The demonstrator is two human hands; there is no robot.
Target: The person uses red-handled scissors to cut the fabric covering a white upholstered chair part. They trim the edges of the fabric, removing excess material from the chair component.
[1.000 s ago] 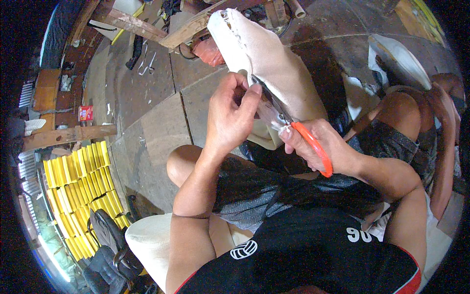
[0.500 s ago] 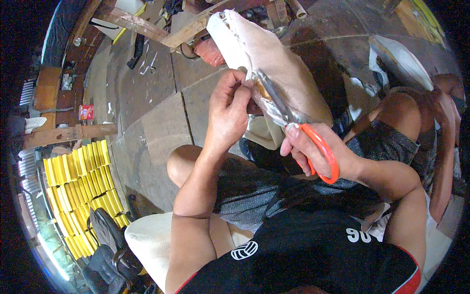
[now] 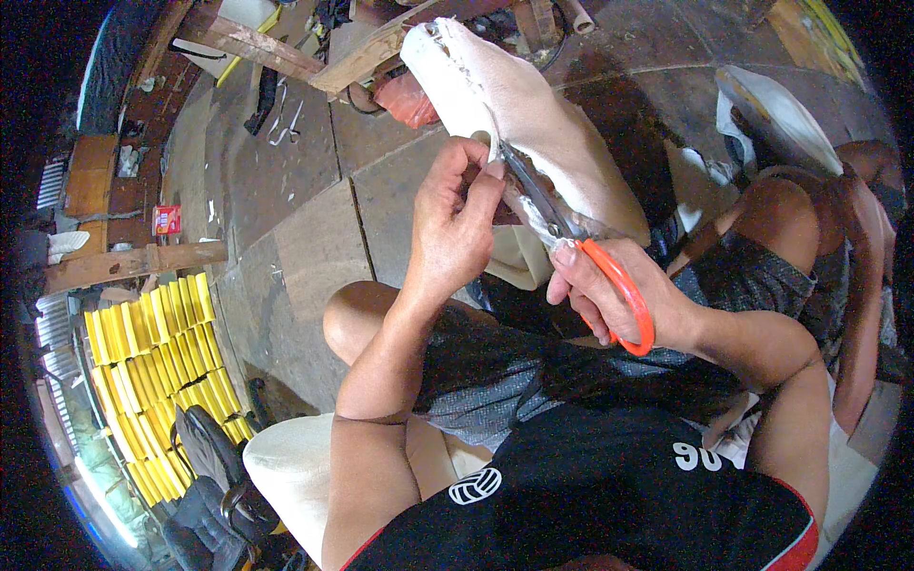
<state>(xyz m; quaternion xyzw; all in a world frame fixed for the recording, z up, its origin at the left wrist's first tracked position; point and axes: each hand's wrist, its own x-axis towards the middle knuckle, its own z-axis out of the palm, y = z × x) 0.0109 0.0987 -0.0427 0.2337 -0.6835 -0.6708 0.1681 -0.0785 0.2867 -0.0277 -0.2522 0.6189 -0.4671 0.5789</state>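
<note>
A long cream fabric-covered padded piece [image 3: 562,133] slants before me, its upper end whiter, with a ragged seam down its near side. At that seam my left hand [image 3: 449,214] is closed, thumb and fingers pinching the fabric's edge. My right hand [image 3: 633,290] grips a pair of scissors with orange-red handles [image 3: 640,319], fingers through the loops. The dark blades [image 3: 538,195] lie along the seam, tips close to my left fingertips. Crumpled whitish material [image 3: 545,226] hangs beside the blades. Whether the blades are parted is hard to make out.
Another person's bent leg [image 3: 762,214] is close on the right, beside another pale padded piece [image 3: 776,109]. Wooden beams [image 3: 371,62] cross beyond the work. Another pair of scissors [image 3: 284,128] lies on the board floor. Stacked yellow pieces [image 3: 157,362] stand at left.
My left hand has shifted slightly right and down along the seam. The scissors have moved a little, and the brownish patch beside the blades is now mostly hidden.
</note>
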